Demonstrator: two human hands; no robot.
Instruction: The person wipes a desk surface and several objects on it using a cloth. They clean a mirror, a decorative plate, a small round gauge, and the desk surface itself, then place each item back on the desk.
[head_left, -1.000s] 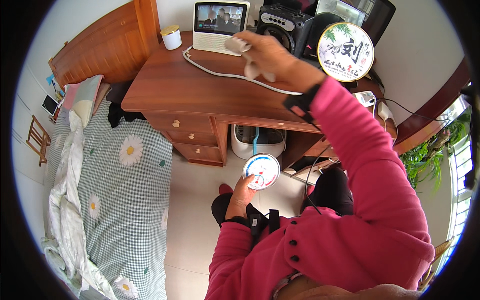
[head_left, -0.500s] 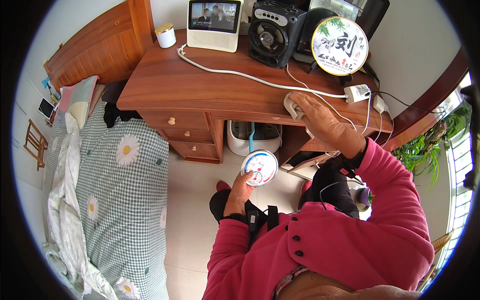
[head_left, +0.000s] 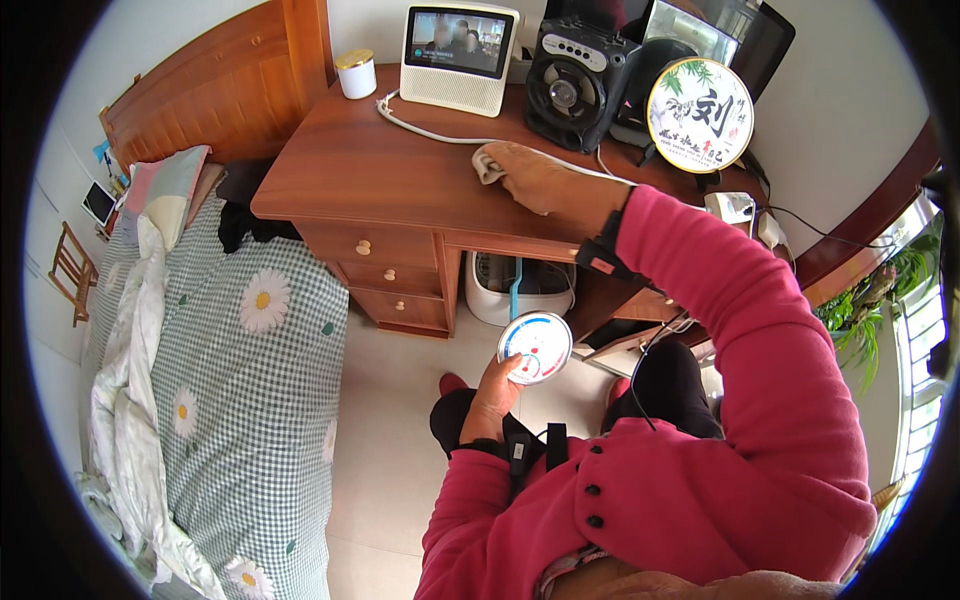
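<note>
My right hand (head_left: 545, 183) is closed around a light-coloured cloth (head_left: 486, 166) and presses it on the top of the reddish-brown wooden desk (head_left: 370, 170), just in front of a white cable. Below the desk's front edge, my left hand (head_left: 490, 402) grips a round dial thermometer (head_left: 545, 345) by its lower rim. The thermometer has a white face with blue and red arcs, turned upward, and my thumb lies over the face. Part of the cloth is hidden under the right hand's fingers.
Along the back of the desk stand a white jar (head_left: 356, 75) with a gold lid, a smart display (head_left: 457, 58), a black speaker (head_left: 573, 85) and a round decorative plate (head_left: 700, 115). A white power strip (head_left: 730, 207) lies at right. A checked bed (head_left: 255, 400) is at left.
My right hand has slid the cloth leftward across the desk, and the right forearm now reaches over the desk's edge. The left hand still holds the thermometer. The whole view has shifted slightly.
</note>
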